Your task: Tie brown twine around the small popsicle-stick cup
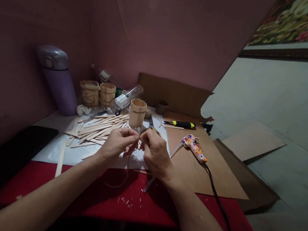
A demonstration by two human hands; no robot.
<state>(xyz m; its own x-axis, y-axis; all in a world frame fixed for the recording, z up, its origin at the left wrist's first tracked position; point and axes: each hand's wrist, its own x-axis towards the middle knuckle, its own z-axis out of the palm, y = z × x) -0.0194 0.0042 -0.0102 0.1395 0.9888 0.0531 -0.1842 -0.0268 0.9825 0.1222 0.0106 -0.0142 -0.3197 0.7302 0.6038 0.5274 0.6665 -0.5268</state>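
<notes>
My left hand (122, 141) and my right hand (153, 149) meet over the white sheet, fingertips pinched close together. Between them runs a thin pale string (128, 169), its loose end curling down onto the red cloth. Fingers hide the exact spot where each hand grips it. Just beyond my hands stands a small cup made of wooden sticks (137, 115), with a band of twine around it. A ball of twine (148, 112) sits behind that cup. Many loose craft sticks (103, 129) lie heaped to the left of my left hand.
On brown cardboard (219, 177) at the right lie a patterned glue gun (195, 148) with a black cord and a yellow-black utility knife (181, 124). Two more stick cups (107, 94), plastic bottles (129, 96) and a purple tumbler (58, 84) stand or lie at the back left.
</notes>
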